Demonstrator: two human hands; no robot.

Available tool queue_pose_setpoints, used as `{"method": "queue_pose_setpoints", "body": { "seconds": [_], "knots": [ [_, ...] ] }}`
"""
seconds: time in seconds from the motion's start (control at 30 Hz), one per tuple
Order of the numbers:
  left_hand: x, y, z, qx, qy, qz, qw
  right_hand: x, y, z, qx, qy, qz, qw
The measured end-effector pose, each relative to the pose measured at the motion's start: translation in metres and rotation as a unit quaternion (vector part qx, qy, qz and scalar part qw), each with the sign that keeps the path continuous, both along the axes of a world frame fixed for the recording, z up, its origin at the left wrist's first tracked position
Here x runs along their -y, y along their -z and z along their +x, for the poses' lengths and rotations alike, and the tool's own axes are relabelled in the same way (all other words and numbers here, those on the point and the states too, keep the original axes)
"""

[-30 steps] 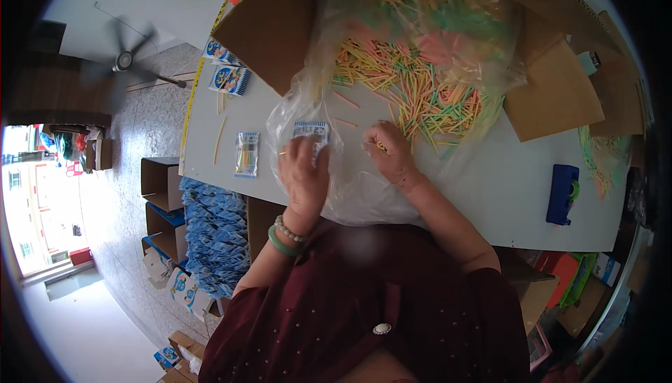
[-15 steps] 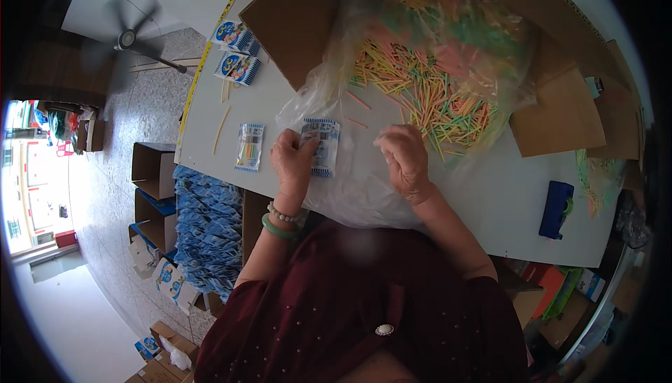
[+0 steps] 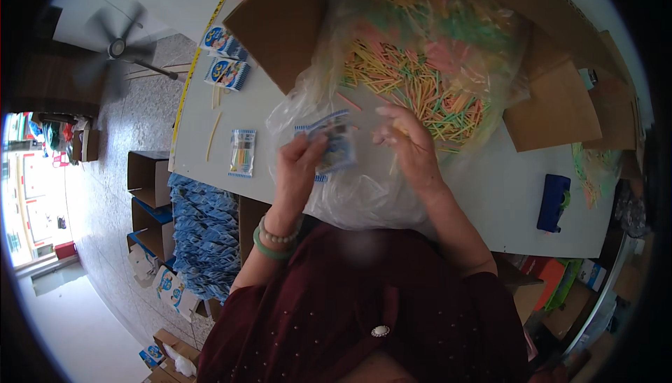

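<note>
My left hand point(image 3: 297, 166) is raised above the white table point(image 3: 490, 194) and grips a small blue-edged packet point(image 3: 334, 142) by its lower left side. My right hand point(image 3: 409, 145) is just right of the packet, fingers pinched around a few thin sticks that I can barely make out. Both hands hover over a crumpled clear plastic sheet point(image 3: 364, 194). Beyond them a heap of coloured sticks point(image 3: 413, 82), yellow, green and pink, lies in the plastic inside an open cardboard box point(image 3: 280, 19).
A filled packet point(image 3: 242, 153) lies on the table to the left, with two blue printed packets point(image 3: 225, 58) further back. A blue tape dispenser point(image 3: 554, 202) sits at right. Cardboard flaps point(image 3: 556, 114) lie at right. Stacks of blue packets point(image 3: 203, 236) fill boxes on the floor.
My left hand has lifted the packet off the table and tilted it. My right hand moved up beside it with a pinch of sticks. The view has shifted closer.
</note>
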State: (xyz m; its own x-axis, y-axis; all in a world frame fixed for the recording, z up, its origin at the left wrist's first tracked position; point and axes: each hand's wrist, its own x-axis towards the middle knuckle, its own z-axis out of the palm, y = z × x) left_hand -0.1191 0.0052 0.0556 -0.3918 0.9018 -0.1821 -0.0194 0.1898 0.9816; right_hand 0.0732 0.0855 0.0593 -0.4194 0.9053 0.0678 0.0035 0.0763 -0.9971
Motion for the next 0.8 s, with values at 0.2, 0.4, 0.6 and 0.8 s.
{"method": "queue_pose_setpoints", "body": {
  "seconds": [0.2,0.4,0.6,0.8],
  "knots": [
    [-0.018,0.003,0.043,0.129,0.043,-0.011,0.991,0.005,-0.001,0.003,0.061,-0.1,-0.082,0.99],
    [-0.02,0.018,0.041,0.105,0.069,-0.018,0.992,0.009,-0.001,0.015,0.065,-0.069,-0.07,0.993],
    [-0.02,0.013,0.045,0.099,0.043,-0.007,0.994,0.01,0.006,0.004,0.225,-0.04,0.084,0.97],
    [-0.013,0.017,0.043,0.129,0.112,-0.035,0.985,0.005,0.025,0.008,0.175,-0.008,0.125,0.977]
  ]
}}
